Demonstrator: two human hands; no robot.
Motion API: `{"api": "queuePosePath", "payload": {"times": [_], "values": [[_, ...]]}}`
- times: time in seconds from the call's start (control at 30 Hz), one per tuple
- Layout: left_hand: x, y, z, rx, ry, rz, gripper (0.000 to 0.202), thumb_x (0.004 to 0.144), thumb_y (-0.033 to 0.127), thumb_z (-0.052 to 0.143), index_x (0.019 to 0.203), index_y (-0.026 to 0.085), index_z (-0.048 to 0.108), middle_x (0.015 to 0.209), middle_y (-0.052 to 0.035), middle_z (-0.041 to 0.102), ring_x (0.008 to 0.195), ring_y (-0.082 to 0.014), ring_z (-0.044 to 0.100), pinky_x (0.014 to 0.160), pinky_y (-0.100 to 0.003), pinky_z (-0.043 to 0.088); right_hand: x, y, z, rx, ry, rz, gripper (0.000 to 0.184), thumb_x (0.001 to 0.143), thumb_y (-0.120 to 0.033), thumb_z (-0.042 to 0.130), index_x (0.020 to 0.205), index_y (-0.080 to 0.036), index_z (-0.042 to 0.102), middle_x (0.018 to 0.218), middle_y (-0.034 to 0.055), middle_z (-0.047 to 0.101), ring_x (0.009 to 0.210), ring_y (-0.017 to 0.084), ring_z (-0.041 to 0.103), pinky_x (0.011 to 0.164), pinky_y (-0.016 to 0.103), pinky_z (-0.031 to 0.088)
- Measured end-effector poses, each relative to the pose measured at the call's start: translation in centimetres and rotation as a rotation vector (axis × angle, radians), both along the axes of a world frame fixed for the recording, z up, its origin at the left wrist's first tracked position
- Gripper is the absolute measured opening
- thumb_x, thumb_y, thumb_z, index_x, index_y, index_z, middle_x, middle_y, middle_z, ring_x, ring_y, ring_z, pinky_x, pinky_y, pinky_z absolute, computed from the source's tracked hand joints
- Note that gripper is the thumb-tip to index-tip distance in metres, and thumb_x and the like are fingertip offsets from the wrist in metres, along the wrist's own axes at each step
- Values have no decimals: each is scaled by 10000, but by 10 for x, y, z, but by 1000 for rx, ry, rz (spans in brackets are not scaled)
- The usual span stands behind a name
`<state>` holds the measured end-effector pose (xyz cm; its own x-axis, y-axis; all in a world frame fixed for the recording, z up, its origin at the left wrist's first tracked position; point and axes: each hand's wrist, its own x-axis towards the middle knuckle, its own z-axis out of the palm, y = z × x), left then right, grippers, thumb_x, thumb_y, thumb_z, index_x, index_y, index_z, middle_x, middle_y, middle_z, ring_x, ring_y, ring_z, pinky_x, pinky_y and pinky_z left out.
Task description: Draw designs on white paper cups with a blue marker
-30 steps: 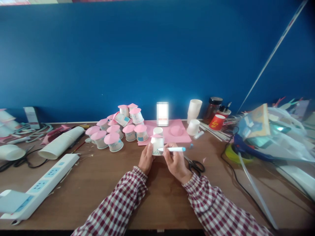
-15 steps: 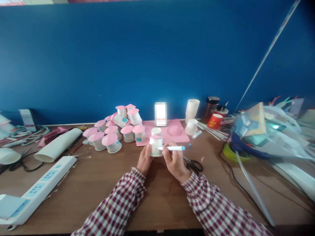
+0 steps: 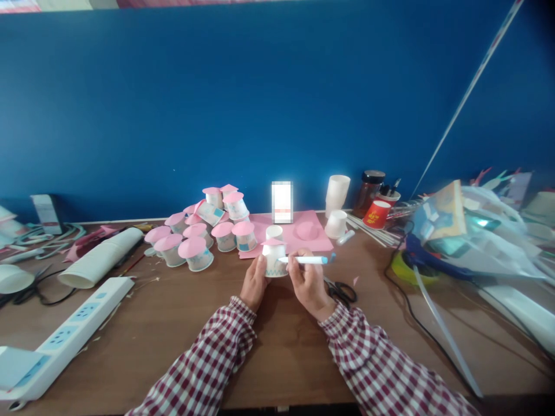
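My left hand (image 3: 255,282) grips the left side of a small upturned white paper cup (image 3: 274,258) with a pink paper top and a blue zigzag line near its rim. My right hand (image 3: 307,283) holds a white marker with a blue end (image 3: 306,260), lying level with its tip against the cup's side. Both hands rest low over the brown table (image 3: 173,323), just in front of a pink sheet (image 3: 318,237).
A pile of several pink-topped cups (image 3: 203,231) lies to the left, beside a lying stack of white cups (image 3: 100,257) and a white power strip (image 3: 65,338). Scissors (image 3: 342,290) lie by my right hand. A red cup (image 3: 376,214), a jar and clutter fill the right.
The view has drifted slightly; the hands, cup and marker keep the same pose against each other.
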<state>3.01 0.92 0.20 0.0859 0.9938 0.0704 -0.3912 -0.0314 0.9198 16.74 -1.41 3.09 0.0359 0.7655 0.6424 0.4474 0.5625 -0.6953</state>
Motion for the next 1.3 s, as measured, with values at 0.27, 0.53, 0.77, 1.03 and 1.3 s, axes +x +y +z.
{"api": "queuePosePath", "payload": {"times": [0.27,0.53,0.77,1.03,1.3], "values": [[-1,-1,2,10,49,20,461,828,508,489,1081,134,582,909,-68,627,763,-156,554,663,-255,459,4,2,1,-24,1,-31,129,915,-258,413,843,-193,498,741,41,576,649,155,563,609,282,482],[-1,1,-4,7,69,38,518,823,521,491,1150,127,569,1011,-107,638,835,-189,583,709,-284,470,6,4,6,35,15,-80,159,916,-250,412,789,-197,493,697,33,585,621,152,569,611,290,480],[0,-2,8,-72,-92,-41,558,813,534,498,1191,127,543,1059,-123,638,911,-226,598,762,-339,497,5,1,9,18,88,-55,186,923,-275,408,774,-194,482,676,16,558,573,125,555,562,259,487],[1,-4,11,-108,-146,-69,554,815,517,508,1181,104,556,1051,-143,649,935,-244,613,804,-379,498,2,0,9,-4,148,3,171,925,-289,408,797,-197,473,667,8,554,577,123,554,553,244,488],[2,-5,11,-97,-141,-74,567,814,521,509,1176,87,553,1027,-149,654,933,-252,618,820,-391,490,3,0,8,-3,123,18,158,919,-276,417,797,-198,479,675,9,569,589,125,559,574,243,488]]}}
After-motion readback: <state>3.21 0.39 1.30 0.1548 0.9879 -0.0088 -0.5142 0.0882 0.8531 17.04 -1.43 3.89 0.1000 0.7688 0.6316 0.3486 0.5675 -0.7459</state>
